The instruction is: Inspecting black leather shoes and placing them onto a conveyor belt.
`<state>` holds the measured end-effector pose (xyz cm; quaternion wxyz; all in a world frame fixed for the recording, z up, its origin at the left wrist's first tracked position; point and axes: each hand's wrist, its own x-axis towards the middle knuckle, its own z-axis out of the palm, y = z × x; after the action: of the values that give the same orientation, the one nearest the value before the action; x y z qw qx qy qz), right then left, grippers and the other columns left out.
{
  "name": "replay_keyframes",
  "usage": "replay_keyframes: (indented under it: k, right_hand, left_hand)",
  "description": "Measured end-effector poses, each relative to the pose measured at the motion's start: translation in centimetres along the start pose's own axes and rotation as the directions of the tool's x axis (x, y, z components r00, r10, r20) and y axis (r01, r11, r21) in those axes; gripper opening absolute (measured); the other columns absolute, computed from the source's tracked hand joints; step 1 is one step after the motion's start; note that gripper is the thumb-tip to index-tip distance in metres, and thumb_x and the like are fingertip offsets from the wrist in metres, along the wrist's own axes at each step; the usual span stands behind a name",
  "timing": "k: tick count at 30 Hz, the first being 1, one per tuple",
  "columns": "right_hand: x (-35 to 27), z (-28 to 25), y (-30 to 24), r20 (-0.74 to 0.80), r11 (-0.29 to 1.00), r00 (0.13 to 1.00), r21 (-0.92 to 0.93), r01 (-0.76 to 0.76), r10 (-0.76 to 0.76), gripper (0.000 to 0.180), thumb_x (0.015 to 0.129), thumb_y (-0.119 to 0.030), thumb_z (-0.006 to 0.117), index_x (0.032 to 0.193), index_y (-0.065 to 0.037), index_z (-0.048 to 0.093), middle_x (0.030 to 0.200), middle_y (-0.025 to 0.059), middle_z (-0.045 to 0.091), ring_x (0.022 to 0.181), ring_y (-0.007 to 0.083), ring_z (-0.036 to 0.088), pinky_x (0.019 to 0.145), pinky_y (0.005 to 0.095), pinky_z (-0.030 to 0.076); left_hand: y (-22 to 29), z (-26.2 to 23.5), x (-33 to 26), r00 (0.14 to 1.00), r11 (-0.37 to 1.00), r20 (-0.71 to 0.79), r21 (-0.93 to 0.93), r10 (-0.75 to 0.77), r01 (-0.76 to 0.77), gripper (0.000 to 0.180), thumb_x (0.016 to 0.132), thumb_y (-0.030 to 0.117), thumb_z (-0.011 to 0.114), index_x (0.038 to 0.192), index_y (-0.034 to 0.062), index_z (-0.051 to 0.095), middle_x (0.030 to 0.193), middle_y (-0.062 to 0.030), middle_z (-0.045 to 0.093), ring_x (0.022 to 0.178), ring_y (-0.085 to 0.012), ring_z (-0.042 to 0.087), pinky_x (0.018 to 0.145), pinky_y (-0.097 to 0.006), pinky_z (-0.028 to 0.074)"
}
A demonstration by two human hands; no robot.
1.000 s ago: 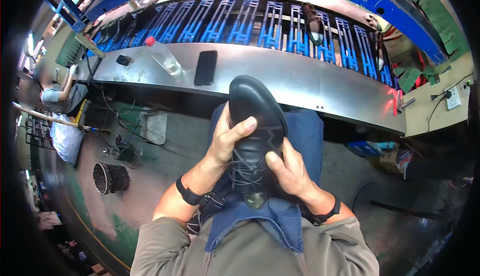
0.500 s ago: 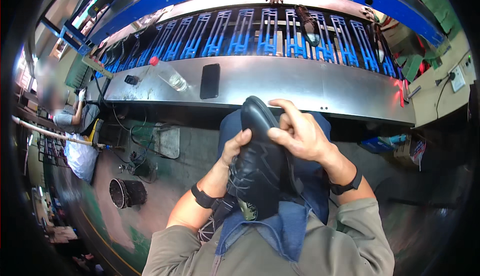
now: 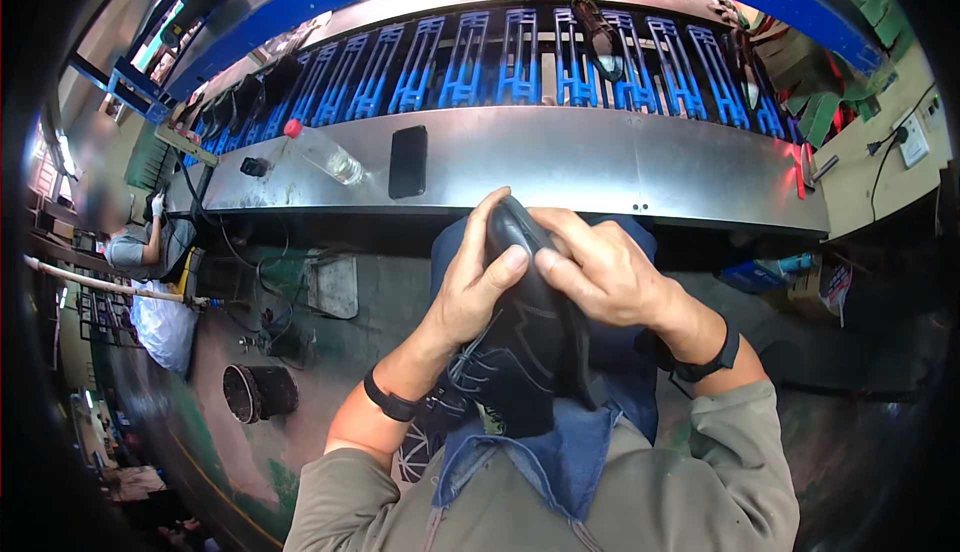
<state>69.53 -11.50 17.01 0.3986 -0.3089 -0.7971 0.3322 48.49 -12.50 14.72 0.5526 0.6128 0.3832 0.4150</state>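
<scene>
A black lace-up shoe is held over my lap, its toe pointing away from me and its sole turned to the right. My left hand grips the toe end from the left, thumb on the upper and fingers round the far side. From the right, my right hand is closed on the sole edge near the toe, its thumb pressing beside the left one. Laces show on the shoe's left side. The heel end rests near the blue apron. Some of my fingers are hidden behind the shoe.
Ahead lies a metal ledge with a phone, a clear bottle and a small black object. Behind it runs a conveyor of blue racks carrying a brown shoe. At left are a bucket and another person.
My left hand has moved up along the shoe to its toe and wrapped round it. My right index finger, raised before, has come down onto the shoe.
</scene>
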Motion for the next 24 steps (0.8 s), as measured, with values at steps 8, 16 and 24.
replay_keyframes:
  k: [8,16,24]
  right_hand:
    - [-0.1,-0.1,-0.8,0.184,0.999,0.983,0.017,-0.028,0.024,0.066,0.081,-0.021,0.069,0.133,0.01,0.042,0.071,0.0192,0.064,0.063,0.0382,0.065,0.059,0.0427,0.052]
    - [-3.7,2.9,-1.3,0.174,0.963,0.968,-0.235,-0.136,0.179,0.083,0.082,-0.03,0.076,0.14,0.012,0.033,0.081,0.0255,0.067,0.069,0.0407,0.069,0.062,0.0455,0.056]
    - [-8.1,5.3,-3.0,0.014,0.915,0.965,-0.322,-0.245,0.263,0.073,0.085,-0.013,0.071,0.142,0.013,0.035,0.097,0.0264,0.063,0.071,0.0363,0.068,0.062,0.0413,0.055]
  left_hand:
    - [-0.8,0.3,-0.6,0.998,0.991,-0.012,-0.115,-0.064,0.063,0.082,0.096,0.04,0.063,0.153,-0.0037,0.024,0.139,-0.0174,0.043,0.133,-0.0245,0.04,0.114,-0.038,0.031]
    - [-3.6,0.0,-1.1,0.959,0.879,0.055,-0.387,-0.279,0.278,0.075,0.095,0.042,0.061,0.15,-0.0006,0.034,0.131,-0.0171,0.057,0.12,-0.0243,0.059,0.103,-0.036,0.048]
    - [-9.8,0.0,-2.2,0.898,0.357,0.362,-0.828,-0.249,0.433,0.069,0.094,0.047,0.065,0.145,0.006,0.044,0.15,-0.0264,0.043,0.143,-0.041,0.038,0.116,-0.058,0.036]
